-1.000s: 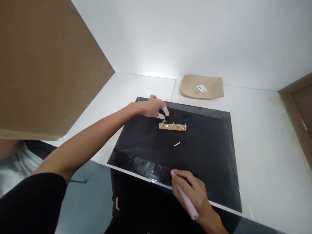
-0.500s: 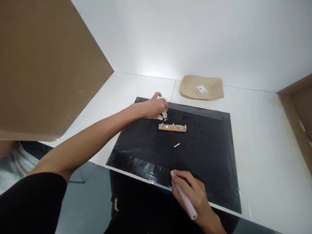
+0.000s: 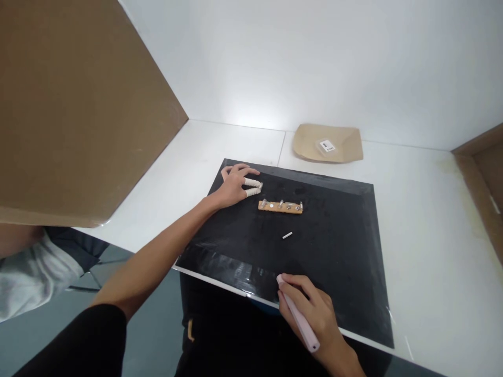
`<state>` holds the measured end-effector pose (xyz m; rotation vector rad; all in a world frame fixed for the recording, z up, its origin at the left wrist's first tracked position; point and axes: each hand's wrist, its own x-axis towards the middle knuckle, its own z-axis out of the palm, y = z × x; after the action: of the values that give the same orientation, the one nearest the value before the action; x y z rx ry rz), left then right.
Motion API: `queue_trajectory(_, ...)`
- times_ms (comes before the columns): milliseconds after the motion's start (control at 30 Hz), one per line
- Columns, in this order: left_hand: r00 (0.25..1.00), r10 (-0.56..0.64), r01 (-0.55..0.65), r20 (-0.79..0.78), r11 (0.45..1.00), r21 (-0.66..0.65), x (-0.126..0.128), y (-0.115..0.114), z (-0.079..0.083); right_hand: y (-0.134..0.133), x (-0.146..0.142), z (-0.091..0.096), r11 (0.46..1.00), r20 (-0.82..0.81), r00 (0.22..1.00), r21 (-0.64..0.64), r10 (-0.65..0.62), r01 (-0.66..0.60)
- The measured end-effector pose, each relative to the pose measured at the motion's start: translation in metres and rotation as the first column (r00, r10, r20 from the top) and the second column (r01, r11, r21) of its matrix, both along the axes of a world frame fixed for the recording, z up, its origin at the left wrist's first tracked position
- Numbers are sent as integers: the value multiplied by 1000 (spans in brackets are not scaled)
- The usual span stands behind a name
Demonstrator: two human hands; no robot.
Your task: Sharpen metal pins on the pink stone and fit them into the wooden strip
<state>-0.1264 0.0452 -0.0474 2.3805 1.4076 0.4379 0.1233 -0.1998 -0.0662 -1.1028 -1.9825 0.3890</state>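
A small tan board (image 3: 280, 208) with several metal screws standing in it lies on a black mat (image 3: 338, 262). My left hand (image 3: 234, 184) rests flat on the mat just left of the board, fingers stretched out, two fingertips in white covers. It holds nothing. My right hand (image 3: 314, 309) is at the mat's near edge, closed around a pink pen-shaped tool (image 3: 297, 319) whose tip points up the mat. A tiny white piece (image 3: 286, 235) lies on the mat between the board and my right hand.
The mat lies on a white table (image 3: 424, 209). A tan paper tray (image 3: 328, 144) holding a small labelled packet sits at the back. A large cardboard panel (image 3: 74, 104) stands on the left, and another cardboard edge (image 3: 481, 173) on the right.
My left hand has drawn back from pinching at the board's left end and now lies flat and open beside it. The right hand has stayed put.
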Motion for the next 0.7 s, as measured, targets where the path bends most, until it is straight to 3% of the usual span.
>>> queue_trajectory(133,996,82,-81,45,997,-17,1,-14,3,1,0,3,1000,-7,1000,-1,-1,1)
queue_trajectory(267,984,129,-130,123,991,7,-2,-30,15,1,0,4,1000,-7,1000,7,-20,20)
queue_trajectory(467,994,44,-49,98,997,56,14,-55,34,2,0,2,1000,-16,1000,9,-27,27)
queue_trajectory(700,1000,3,-3,-8,996,89,37,-58,25,1,1,3,1000,-13,1000,-2,-19,19)
